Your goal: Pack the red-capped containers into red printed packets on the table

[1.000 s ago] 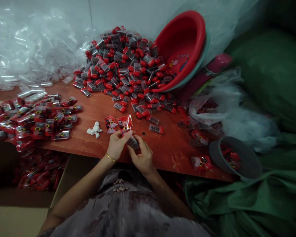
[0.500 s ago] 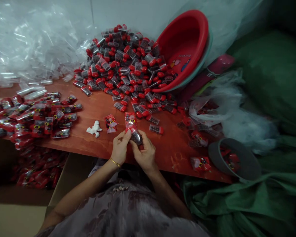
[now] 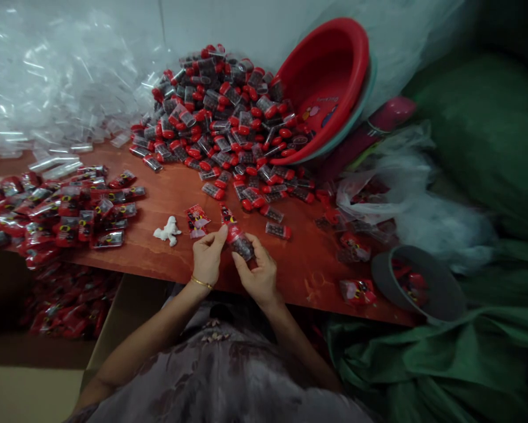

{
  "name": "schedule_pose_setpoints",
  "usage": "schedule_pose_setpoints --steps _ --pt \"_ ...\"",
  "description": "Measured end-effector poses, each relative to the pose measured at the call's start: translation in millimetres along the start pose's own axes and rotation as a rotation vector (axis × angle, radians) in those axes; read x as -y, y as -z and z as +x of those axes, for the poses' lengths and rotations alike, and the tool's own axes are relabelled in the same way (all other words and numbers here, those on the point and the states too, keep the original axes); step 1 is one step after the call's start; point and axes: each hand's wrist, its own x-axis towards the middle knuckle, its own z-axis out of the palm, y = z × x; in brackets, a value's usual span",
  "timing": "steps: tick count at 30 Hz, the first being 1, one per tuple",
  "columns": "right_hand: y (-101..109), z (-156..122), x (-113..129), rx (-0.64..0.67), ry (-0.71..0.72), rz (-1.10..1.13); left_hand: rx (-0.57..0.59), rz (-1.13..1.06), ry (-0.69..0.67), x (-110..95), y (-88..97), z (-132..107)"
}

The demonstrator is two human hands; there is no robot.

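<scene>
My right hand [image 3: 259, 275] grips a small clear container [image 3: 243, 247] with dark contents, tilted above the table's front edge. My left hand [image 3: 207, 257] is closed, thumb and forefinger pinching at the side of a red printed plastic wrapper [image 3: 229, 217] over the container's upper end. Its exact hold is partly hidden by the fingers. Just left of it lies another red printed wrapper [image 3: 197, 221] on the table. A crumpled white lump [image 3: 167, 230] sits further left. To the right of my hands lies a single red-capped container [image 3: 277, 230].
Red-capped containers [image 3: 220, 126] are heaped at the back, against a tipped red basin [image 3: 347, 64]. Wrapped containers [image 3: 70, 211] pile up at left, with clear plastic tubes [image 3: 56, 164] behind. A grey bowl [image 3: 391, 282] holds red pieces at right. Below left stands a cardboard box [image 3: 109, 317].
My left hand has shifted slightly left, away from the container. The red wrapper has turned and now stands narrower over the container's end. My right hand keeps its hold.
</scene>
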Motion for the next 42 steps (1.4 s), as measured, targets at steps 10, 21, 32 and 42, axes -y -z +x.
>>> schedule_pose_setpoints --steps 10,21,32,42 --pt "-2.6 -0.5 -1.1 -0.063 0.203 -0.137 0.077 0.046 -0.094 -7.8 2.9 1.6" --pt "-6.7 2.1 3.8 0.000 -0.216 0.223 0.021 -0.060 0.014 1.0 -10.5 -11.2" --pt "-8.0 -3.9 2.7 -0.135 0.052 0.013 0.181 0.160 -0.105 -18.1 0.0 -0.2" --pt "1.9 8.0 -51.1 0.063 -0.067 0.125 0.493 0.521 -0.224 10.0 11.4 32.7"
